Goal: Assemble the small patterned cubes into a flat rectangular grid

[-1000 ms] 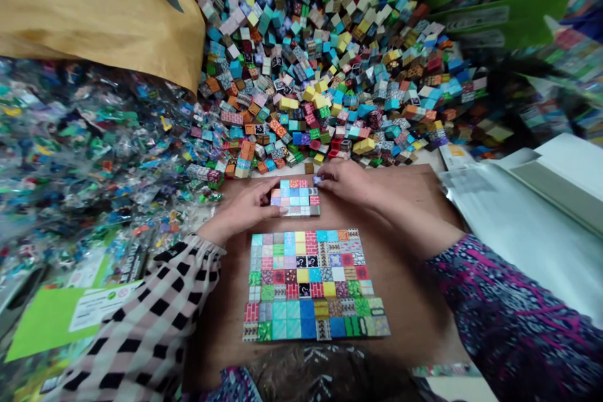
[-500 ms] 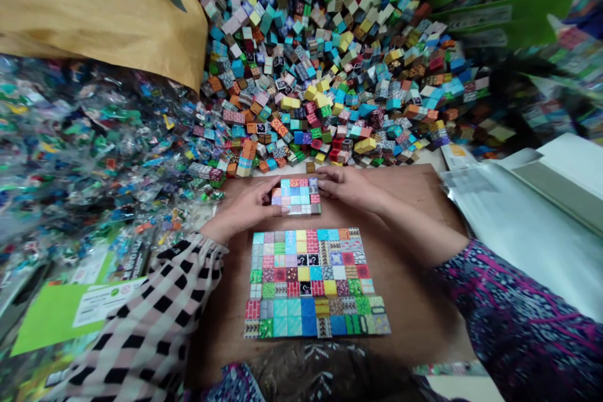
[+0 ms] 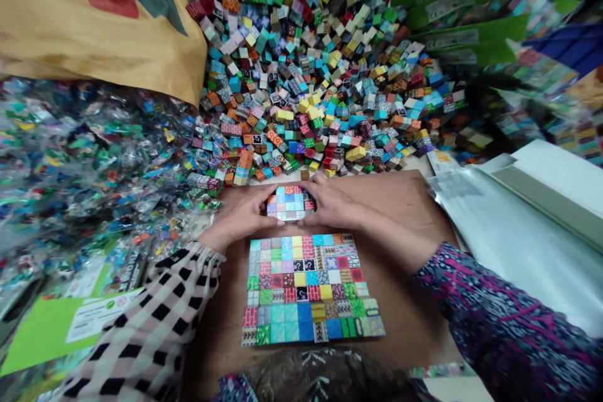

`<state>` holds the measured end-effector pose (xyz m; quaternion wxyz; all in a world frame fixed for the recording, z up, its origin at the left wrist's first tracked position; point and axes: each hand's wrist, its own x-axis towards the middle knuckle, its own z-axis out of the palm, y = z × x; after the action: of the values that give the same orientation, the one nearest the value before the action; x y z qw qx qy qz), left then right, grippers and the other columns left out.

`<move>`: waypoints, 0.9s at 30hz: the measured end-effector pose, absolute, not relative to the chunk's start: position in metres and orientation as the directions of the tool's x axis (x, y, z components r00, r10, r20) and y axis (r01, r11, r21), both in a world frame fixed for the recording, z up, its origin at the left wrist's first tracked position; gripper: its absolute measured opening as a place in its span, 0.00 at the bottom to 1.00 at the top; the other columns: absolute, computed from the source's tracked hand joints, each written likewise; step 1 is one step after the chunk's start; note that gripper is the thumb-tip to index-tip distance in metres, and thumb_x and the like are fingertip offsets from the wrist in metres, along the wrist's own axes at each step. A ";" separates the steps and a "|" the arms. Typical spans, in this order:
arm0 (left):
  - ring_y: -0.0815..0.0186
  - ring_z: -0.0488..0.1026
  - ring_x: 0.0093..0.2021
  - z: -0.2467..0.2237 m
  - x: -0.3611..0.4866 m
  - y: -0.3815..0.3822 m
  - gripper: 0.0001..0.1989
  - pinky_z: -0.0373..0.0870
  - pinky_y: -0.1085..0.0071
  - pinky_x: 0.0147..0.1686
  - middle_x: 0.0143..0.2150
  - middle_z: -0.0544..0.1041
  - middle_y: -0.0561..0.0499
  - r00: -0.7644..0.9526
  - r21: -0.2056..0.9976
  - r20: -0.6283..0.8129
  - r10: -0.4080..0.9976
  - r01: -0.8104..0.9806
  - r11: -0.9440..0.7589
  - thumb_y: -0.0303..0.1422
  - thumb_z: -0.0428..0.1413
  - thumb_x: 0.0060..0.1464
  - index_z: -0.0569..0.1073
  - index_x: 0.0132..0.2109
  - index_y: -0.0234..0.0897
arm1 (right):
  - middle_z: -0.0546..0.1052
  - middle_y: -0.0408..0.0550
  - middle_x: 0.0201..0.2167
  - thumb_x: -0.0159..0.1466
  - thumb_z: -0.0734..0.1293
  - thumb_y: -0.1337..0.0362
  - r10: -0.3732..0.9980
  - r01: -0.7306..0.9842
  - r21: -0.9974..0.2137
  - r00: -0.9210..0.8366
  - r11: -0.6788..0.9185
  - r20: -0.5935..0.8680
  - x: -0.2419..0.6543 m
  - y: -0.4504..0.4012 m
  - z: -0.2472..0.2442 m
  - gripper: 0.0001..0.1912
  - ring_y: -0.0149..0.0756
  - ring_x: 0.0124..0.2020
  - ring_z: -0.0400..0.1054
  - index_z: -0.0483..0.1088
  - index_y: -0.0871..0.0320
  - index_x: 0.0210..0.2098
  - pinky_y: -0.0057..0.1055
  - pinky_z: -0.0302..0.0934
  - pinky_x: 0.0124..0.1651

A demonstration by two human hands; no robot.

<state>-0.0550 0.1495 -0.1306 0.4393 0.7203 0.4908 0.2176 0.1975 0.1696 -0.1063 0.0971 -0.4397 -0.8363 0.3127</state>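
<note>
Holding, both hands: I have the small block slab (image 3: 286,203) just beyond the large block panel (image 3: 311,289), apart from it.
Left hand (image 3: 245,213): closed on the slab's left end, thumb along the near edge.
Right hand (image 3: 330,204): closed on the right end, its fingers hiding part of that side from me.
Brown board (image 3: 396,251): underneath the panel and reaching past it on the right.
Loose brown cube (image 3: 304,174): farther from the panel than the slab, near my right fingers.
Cube heap (image 3: 301,88): beyond the panel, crowding the board's far edge.
Clear-wrapped pieces (image 3: 94,157): left of the panel and beyond; contents too blurred for me to list.
Yellow cloth (image 3: 103,25): far left of the panel, over wrapped pieces.
Lime card (image 3: 42,333): left of the panel, well apart.
Silvery sheet (image 3: 513,232): right of the panel, past the board.
</note>
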 end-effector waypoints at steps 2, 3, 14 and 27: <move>0.47 0.66 0.66 -0.132 -0.056 0.149 0.45 0.59 0.47 0.67 0.68 0.70 0.44 0.427 0.847 -0.112 0.897 0.513 -0.138 0.35 0.67 0.45 0.64 0.70 0.47 | 0.65 0.55 0.53 0.52 0.79 0.58 0.795 0.672 -0.615 -0.595 0.412 -0.117 0.198 0.168 -0.105 0.46 0.52 0.53 0.65 0.63 0.53 0.67 0.48 0.65 0.56; 0.47 0.66 0.67 -0.132 -0.056 0.149 0.44 0.59 0.46 0.67 0.68 0.69 0.44 0.427 0.844 -0.106 0.898 0.516 -0.145 0.35 0.67 0.45 0.65 0.70 0.47 | 0.65 0.55 0.53 0.53 0.79 0.59 0.795 0.668 -0.622 -0.595 0.408 -0.118 0.198 0.167 -0.104 0.46 0.52 0.52 0.65 0.63 0.54 0.67 0.48 0.65 0.56; 0.49 0.72 0.62 -0.129 -0.055 0.147 0.47 0.66 0.49 0.63 0.66 0.72 0.43 0.421 0.870 -0.127 0.898 0.483 -0.104 0.34 0.66 0.46 0.60 0.72 0.46 | 0.64 0.57 0.54 0.53 0.79 0.58 0.798 0.671 -0.668 -0.572 0.323 -0.190 0.197 0.161 -0.093 0.47 0.52 0.55 0.64 0.61 0.56 0.68 0.48 0.63 0.59; 0.58 0.77 0.46 -0.120 -0.050 0.146 0.18 0.74 0.57 0.51 0.46 0.80 0.43 -0.054 0.845 0.069 0.996 0.535 -0.029 0.40 0.57 0.54 0.77 0.50 0.36 | 0.60 0.60 0.61 0.56 0.78 0.52 0.810 0.644 -0.720 -0.551 0.259 -0.201 0.207 0.162 -0.102 0.52 0.57 0.63 0.60 0.53 0.52 0.72 0.54 0.58 0.65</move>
<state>-0.0505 0.1455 -0.1195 0.3104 0.6136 0.6237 0.3718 0.2068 0.1622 -0.1022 0.1052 -0.4620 -0.7865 0.3960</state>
